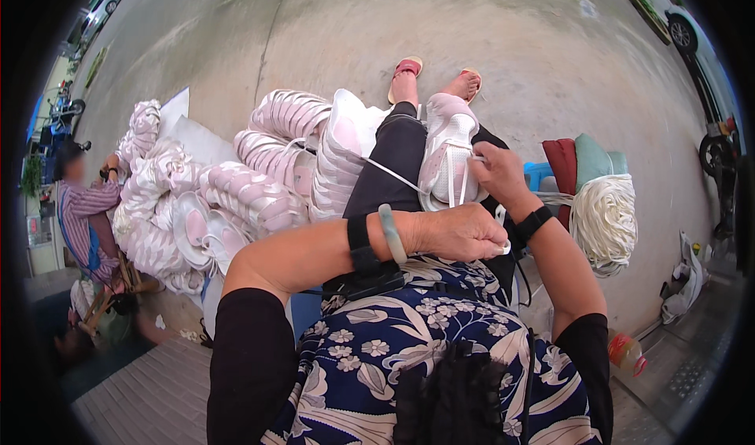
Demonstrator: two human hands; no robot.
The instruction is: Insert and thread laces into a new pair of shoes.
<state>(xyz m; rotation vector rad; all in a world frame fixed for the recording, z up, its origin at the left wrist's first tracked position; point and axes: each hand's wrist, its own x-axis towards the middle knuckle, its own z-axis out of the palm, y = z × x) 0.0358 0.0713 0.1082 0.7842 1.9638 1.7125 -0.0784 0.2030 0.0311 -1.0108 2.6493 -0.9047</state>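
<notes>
Across my lap lies a white and pale pink shoe upper (447, 160), its toe end pointing away from me. White lace (395, 175) runs out from its left side, and more lace strands lie over its middle. My left hand (469, 232) is closed in a fist just in front of the upper's near end, with white lace sticking out of it. At the upper's right edge my right hand (502, 173) is closed, fingertips pinched on a bit of white lace; the fingers partly hide it.
Bundled shoe uppers (255, 201) are piled to my left. At right hang a thick hank of white laces (604, 223), a green cloth (596, 162) and a dark red cloth (560, 166). A bottle (627, 354) lies on the right. Another person (85, 209) sits at far left.
</notes>
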